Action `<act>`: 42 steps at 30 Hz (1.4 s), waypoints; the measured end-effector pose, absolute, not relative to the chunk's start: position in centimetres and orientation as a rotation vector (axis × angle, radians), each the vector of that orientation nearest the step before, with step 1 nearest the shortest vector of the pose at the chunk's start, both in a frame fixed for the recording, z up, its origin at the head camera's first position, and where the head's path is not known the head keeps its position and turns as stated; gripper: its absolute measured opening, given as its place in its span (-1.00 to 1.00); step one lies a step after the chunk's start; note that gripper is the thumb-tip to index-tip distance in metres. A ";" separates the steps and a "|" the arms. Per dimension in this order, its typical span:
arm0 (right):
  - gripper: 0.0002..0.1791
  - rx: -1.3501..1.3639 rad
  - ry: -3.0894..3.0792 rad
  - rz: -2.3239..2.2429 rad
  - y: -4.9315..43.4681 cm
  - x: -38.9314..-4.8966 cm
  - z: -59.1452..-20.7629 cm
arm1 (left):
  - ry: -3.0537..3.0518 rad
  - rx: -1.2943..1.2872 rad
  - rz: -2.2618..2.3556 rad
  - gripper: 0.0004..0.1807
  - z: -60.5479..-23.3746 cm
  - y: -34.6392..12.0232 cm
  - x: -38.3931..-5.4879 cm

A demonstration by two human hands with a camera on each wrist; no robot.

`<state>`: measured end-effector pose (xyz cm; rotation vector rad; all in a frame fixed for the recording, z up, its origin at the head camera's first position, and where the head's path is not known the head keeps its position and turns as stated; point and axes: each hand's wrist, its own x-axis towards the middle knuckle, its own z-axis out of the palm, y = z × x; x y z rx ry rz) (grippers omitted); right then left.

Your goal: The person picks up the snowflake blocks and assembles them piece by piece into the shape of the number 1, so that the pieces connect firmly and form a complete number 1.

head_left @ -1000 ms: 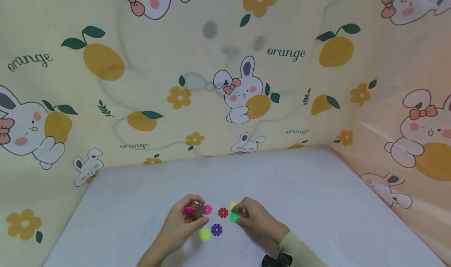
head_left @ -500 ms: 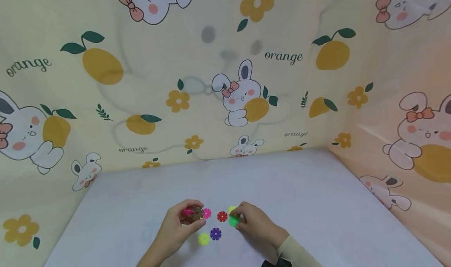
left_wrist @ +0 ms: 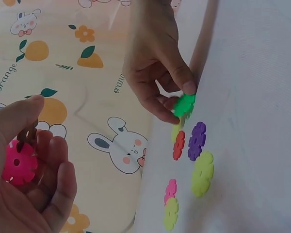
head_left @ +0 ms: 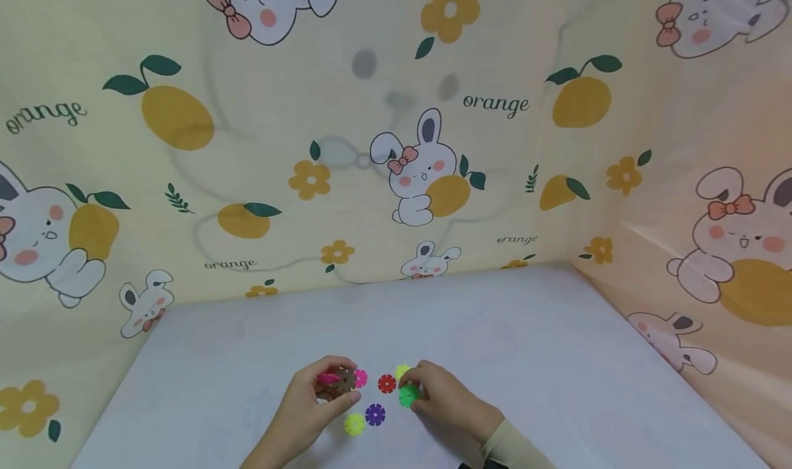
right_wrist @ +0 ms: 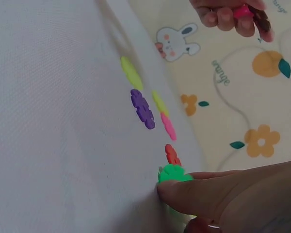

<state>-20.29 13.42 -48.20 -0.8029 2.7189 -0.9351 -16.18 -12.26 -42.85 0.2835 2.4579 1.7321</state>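
Note:
In the head view my left hand (head_left: 309, 401) holds a brown notched snowflake disc (head_left: 346, 381) joined to a pink snowflake disc (left_wrist: 20, 162), both raised above the table. Thumb and fingers of my right hand (head_left: 456, 401) pinch a green snowflake disc (head_left: 408, 395), tilted close over the table. A yellow disc (head_left: 402, 371) lies just behind it, partly covered by the fingers. To its left is a red disc (head_left: 386, 384). Nearer me lie a purple disc (head_left: 375, 415) and a yellow-green disc (head_left: 355, 424).
Another pink disc (head_left: 361, 377) lies beyond the left fingertips, overlapping a second yellow-green disc (left_wrist: 170, 213) seen in the left wrist view. The white table (head_left: 557, 359) extends to a patterned cloth (head_left: 278, 146) printed with rabbits and oranges at the back and sides.
The green disc shows more of its face between my right fingers, and more of the yellow disc behind it appears. My left hand keeps its hold. The head view has shifted slightly.

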 end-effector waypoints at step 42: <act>-0.70 -0.813 2.210 -1.807 10.8 -17.4 -43.7 | 2.221 0.404 1.824 -0.53 -43.2 -11.5 -15.7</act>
